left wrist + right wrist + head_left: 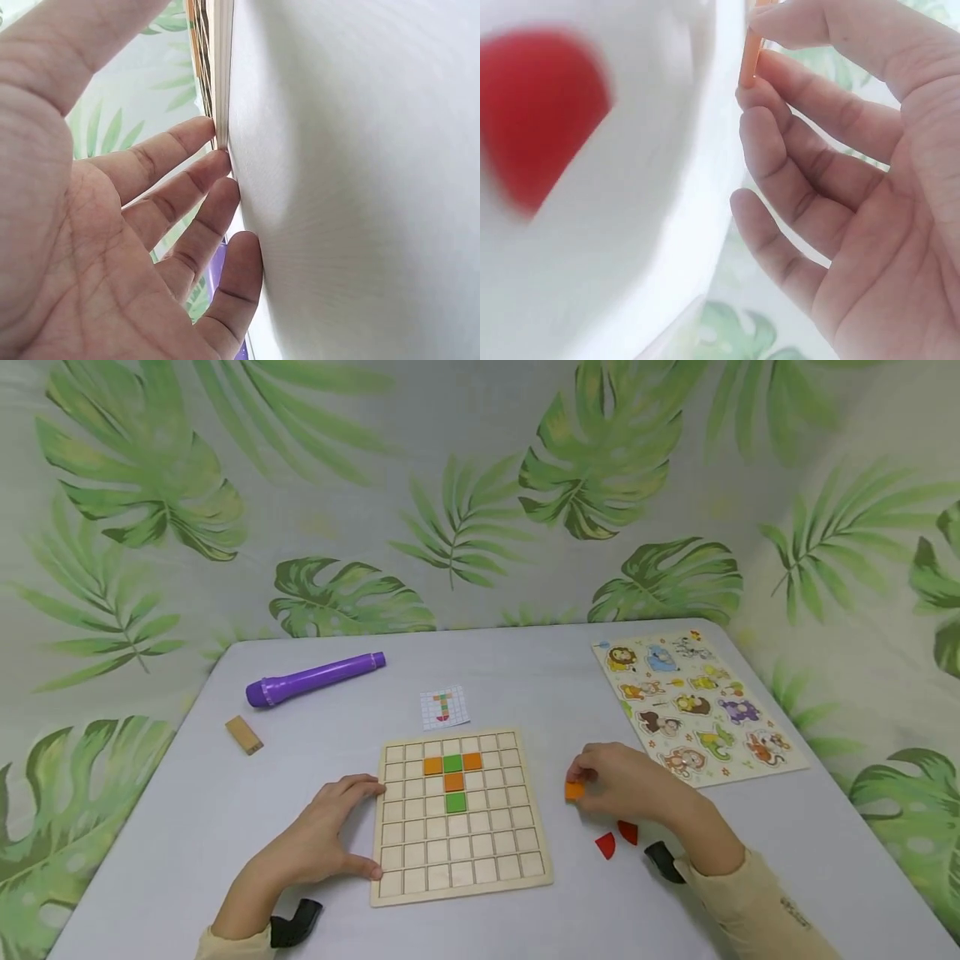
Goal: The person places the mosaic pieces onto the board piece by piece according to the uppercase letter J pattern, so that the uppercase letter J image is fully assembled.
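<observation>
Orange tile (574,790), right of the grid board (481,846), pinched in my right hand (626,781); my left hand (318,837), fingers spread, touches the board's left edge. Likely step: pick-up; next, I should square it to a cell (457,826).

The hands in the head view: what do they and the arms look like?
The left hand and right hand are human, without gloves. The left sleeve and right sleeve are pale beige; the right one bears a dark marking, too small to read. A curved black piece shows at each wrist.
</observation>
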Available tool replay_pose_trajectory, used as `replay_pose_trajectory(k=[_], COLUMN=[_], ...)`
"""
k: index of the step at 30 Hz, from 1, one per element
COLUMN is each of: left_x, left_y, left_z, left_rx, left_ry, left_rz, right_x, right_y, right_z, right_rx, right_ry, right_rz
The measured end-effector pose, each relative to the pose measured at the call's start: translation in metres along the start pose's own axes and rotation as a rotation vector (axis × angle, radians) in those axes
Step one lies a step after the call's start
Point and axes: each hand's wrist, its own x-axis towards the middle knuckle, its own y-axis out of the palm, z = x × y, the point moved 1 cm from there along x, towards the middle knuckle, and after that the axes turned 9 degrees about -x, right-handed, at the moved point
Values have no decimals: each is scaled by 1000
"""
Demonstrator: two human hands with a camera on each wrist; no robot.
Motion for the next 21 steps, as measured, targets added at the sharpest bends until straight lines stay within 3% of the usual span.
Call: replay_pose_trajectory(k=[3, 11, 21], left_x=[-5, -3, -1], left_y=[-5, -3, 0], left_z=[4, 7, 5], left_rx=[6, -5, 8], left_ry=[3, 15, 2], left_rz=[-18, -9, 2], right_x=[15, 36, 57], right_y=[0, 1, 10], right_z=[15, 43, 80], right_rx=[-2, -13, 10], right_ry=[-57, -172, -216], right_rz=[-3, 20, 87])
